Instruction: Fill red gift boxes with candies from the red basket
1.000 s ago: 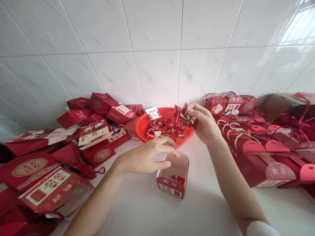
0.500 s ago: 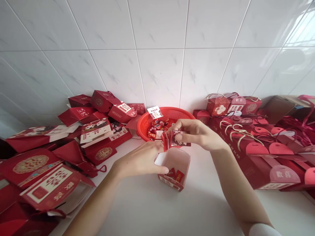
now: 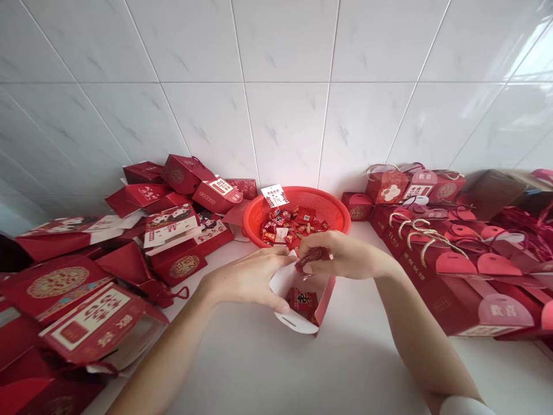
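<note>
My left hand (image 3: 246, 282) grips the left side of a small open red gift box (image 3: 326, 297), its thumb by the white inner face of the front flap (image 3: 298, 323). Inside the box lie red wrapped candies (image 3: 305, 301), one with a black-and-white print. Over the box's far end, my right hand (image 3: 345, 256) is closed with a dark red wrapped candy (image 3: 310, 262) pinched in its fingers, partly hidden by them. Just behind both hands stands a red plastic basket (image 3: 339, 210) holding many small wrapped candies (image 3: 306, 216) and a white printed card (image 3: 275, 196).
Red gift boxes (image 3: 181, 173), some with flaps open, lie in a heap on the left. Rows of closed red boxes (image 3: 449, 288) with rope handles (image 3: 425, 233) stand on the right. A tiled wall (image 3: 285, 127) rises behind the white table (image 3: 276, 374).
My right hand has lowered to the box, and a black-and-white printed candy now lies inside it. The box's front flap now shows its white inner face towards me.
</note>
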A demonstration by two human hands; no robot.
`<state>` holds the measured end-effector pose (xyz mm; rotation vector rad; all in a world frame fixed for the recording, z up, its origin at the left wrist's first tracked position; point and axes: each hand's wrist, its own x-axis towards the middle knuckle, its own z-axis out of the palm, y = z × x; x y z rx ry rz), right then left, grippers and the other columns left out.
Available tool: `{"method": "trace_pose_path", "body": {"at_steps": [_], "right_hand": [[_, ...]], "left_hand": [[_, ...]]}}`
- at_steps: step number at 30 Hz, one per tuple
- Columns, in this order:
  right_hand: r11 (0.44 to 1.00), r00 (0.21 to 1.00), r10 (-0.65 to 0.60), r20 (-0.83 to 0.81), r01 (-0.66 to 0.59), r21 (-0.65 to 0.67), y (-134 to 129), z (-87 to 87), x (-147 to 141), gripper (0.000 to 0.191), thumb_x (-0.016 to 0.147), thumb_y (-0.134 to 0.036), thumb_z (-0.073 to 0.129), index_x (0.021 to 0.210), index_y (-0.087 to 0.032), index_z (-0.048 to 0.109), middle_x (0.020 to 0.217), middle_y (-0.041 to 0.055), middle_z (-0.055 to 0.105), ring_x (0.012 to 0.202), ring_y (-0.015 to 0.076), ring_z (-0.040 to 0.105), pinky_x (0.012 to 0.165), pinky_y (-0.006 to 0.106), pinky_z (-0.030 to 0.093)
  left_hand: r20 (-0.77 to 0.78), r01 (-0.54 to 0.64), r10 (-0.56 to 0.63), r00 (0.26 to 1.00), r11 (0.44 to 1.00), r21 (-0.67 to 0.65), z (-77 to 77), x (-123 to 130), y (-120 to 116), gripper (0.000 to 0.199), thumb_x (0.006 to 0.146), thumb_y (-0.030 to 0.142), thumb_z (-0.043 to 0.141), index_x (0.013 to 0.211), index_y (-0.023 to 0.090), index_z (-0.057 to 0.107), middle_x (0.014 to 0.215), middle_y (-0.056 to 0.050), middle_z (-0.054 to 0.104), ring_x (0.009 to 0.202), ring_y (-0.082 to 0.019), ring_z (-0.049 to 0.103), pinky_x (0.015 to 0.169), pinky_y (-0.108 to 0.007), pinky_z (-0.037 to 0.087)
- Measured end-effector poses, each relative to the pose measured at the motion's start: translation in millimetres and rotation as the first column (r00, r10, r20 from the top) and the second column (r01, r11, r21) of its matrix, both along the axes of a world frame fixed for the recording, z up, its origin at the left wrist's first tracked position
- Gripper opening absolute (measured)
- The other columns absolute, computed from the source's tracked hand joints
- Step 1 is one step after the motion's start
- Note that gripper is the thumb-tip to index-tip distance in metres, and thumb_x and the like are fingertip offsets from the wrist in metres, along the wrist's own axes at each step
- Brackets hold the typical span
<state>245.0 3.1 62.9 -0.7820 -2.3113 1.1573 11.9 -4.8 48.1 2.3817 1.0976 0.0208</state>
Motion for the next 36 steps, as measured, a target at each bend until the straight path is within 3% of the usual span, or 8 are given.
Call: {"method": "trace_pose_path", "body": {"at_steps": [9, 12, 16, 20, 25, 30, 36], "right_hand": [[0.996, 0.99, 0.02, 0.136, -0.031, 0.08, -10.2, -0.4, -13.1, 0.005, 0.086, -0.015, 0.067, 0.089, -0.018, 0.07, 0.082, 0.0006, 0.072, 0.069, 0.0129, 0.062, 0.061, 0.023, 0.045], [0.987, 0.968, -0.035, 0.249, -0.005, 0.159, -11.6, -1.8, -15.4, 0.015, 0.085, -0.008, 0.063, 0.094, -0.017, 0.071, 0.087, 0.0025, 0.073, 0.073, 0.0147, 0.064, 0.063, 0.025, 0.044], [0.966, 0.961, -0.1, 0.257, 0.032, 0.258, -13.2, -0.2, -13.7, 0.023, 0.084, -0.004, 0.059, 0.098, -0.018, 0.07, 0.092, 0.0032, 0.073, 0.08, 0.0164, 0.065, 0.066, 0.026, 0.044], [0.964, 0.955, -0.088, 0.283, 0.011, 0.265, -15.7, 3.0, -7.8, 0.018, 0.086, -0.006, 0.059, 0.092, -0.019, 0.069, 0.085, 0.0015, 0.071, 0.072, 0.0148, 0.062, 0.062, 0.025, 0.042], [0.952, 0.948, -0.09, 0.306, -0.008, 0.305, -19.6, 9.7, 4.7, 0.019, 0.087, -0.009, 0.06, 0.099, -0.02, 0.07, 0.084, 0.0014, 0.071, 0.074, 0.0151, 0.063, 0.065, 0.026, 0.044], [0.97, 0.945, -0.025, 0.327, -0.056, 0.235, -22.1, 16.5, 13.1, 0.018, 0.088, -0.013, 0.061, 0.103, -0.02, 0.07, 0.089, 0.001, 0.072, 0.076, 0.0139, 0.064, 0.064, 0.024, 0.044], [0.967, 0.919, -0.096, 0.383, -0.004, 0.254, -23.6, 5.1, 14.7, 0.026, 0.083, -0.013, 0.066, 0.107, -0.021, 0.068, 0.093, 0.002, 0.072, 0.075, 0.0146, 0.063, 0.061, 0.024, 0.043]], "left_hand": [[0.014, 0.001, 0.0, 1.0, 0.999, -0.049, 9.5, 3.2, -2.0, 0.054, 0.068, 0.041, 0.081, 0.119, 0.028, 0.066, 0.128, -0.004, 0.063, 0.119, -0.03, 0.061, 0.093, -0.032, 0.049], [0.007, 0.005, -0.005, 1.0, 0.999, -0.032, 6.9, 2.1, -1.4, 0.063, 0.068, 0.04, 0.081, 0.127, 0.029, 0.062, 0.134, -0.005, 0.061, 0.127, -0.031, 0.056, 0.099, -0.034, 0.047], [0.025, 0.028, -0.027, 0.999, 0.999, -0.02, 4.1, 1.0, -1.2, 0.078, 0.07, 0.04, 0.081, 0.143, 0.035, 0.051, 0.139, -0.003, 0.059, 0.133, -0.03, 0.052, 0.104, -0.035, 0.044], [-0.012, 0.006, -0.006, 1.0, 1.0, -0.023, 5.8, 1.3, -2.2, 0.075, 0.069, 0.043, 0.082, 0.138, 0.032, 0.056, 0.142, -0.005, 0.057, 0.132, -0.031, 0.053, 0.103, -0.035, 0.045], [-0.05, -0.008, 0.008, 0.999, 1.0, -0.001, 9.8, 1.5, -5.3, 0.076, 0.069, 0.047, 0.083, 0.139, 0.032, 0.057, 0.148, -0.005, 0.053, 0.137, -0.034, 0.048, 0.102, -0.034, 0.046], [-0.046, -0.011, 0.012, 0.999, 1.0, 0.021, 12.9, 2.0, -9.4, 0.074, 0.072, 0.046, 0.081, 0.14, 0.034, 0.057, 0.139, -0.003, 0.059, 0.13, -0.033, 0.055, 0.098, -0.033, 0.048], [-0.012, 0.014, -0.013, 1.0, 1.0, 0.022, 15.3, 0.5, -13.5, 0.075, 0.075, 0.041, 0.078, 0.145, 0.038, 0.051, 0.14, -0.004, 0.056, 0.13, -0.031, 0.053, 0.099, -0.033, 0.047]]}}
